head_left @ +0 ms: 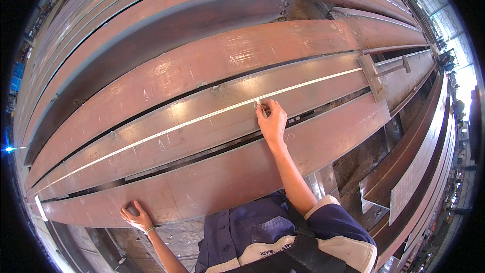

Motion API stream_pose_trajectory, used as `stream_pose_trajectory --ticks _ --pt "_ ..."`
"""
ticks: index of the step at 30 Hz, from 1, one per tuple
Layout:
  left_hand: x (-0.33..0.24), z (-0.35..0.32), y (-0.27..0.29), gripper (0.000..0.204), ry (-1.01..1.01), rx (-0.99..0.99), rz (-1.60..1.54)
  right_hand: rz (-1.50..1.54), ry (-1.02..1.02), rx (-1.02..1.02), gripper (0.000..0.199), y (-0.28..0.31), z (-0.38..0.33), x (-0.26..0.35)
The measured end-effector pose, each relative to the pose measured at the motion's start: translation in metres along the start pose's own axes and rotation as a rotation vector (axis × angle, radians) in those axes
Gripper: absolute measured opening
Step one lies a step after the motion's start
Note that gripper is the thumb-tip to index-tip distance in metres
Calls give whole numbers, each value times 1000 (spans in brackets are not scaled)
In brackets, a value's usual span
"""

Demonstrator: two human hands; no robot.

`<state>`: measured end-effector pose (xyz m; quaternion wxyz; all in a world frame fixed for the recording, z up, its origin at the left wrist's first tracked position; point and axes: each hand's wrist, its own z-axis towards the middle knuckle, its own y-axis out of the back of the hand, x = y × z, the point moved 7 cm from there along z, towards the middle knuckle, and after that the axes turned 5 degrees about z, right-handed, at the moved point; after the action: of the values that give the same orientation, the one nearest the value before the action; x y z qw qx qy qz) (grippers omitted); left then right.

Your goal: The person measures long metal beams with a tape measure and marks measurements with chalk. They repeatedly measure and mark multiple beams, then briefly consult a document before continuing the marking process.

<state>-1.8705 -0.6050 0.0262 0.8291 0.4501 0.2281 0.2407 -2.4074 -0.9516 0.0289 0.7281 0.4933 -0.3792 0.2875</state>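
Observation:
A long white measuring tape (192,121) lies stretched along a grey steel plate (151,144) between rusty brown steel beams. My right hand (273,121) reaches forward and holds a small white marking stick (261,108), its tip touching the plate right beside the tape. My left hand (135,216) rests on the near edge of the closest brown beam (227,172), fingers curled against the steel, holding nothing. Faint chalk marks dot the beams.
A steel T-shaped square (376,73) lies across the plate at the right, over the tape's far end. More long brown beams (202,20) are stacked beyond. At the right, lower steel sections (404,172) and a workshop floor show below.

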Motion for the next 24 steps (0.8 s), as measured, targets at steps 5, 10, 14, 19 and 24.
stream_pose_trajectory --ticks 5,10,14,19,24 --pt "1 -1 0 39 -8 -6 -5 -4 11 -10 15 0 0 1" --pt "1 -1 -1 39 -7 2 -15 -4 13 -10 15 0 0 0" --pt "1 -1 0 39 -2 -10 18 -3 17 -11 15 -1 0 0" --pt "3 -2 -1 40 8 6 -2 -11 7 -6 14 0 -1 0" --pt "4 -3 -2 40 -1 -24 19 -36 6 -6 14 1 0 4"
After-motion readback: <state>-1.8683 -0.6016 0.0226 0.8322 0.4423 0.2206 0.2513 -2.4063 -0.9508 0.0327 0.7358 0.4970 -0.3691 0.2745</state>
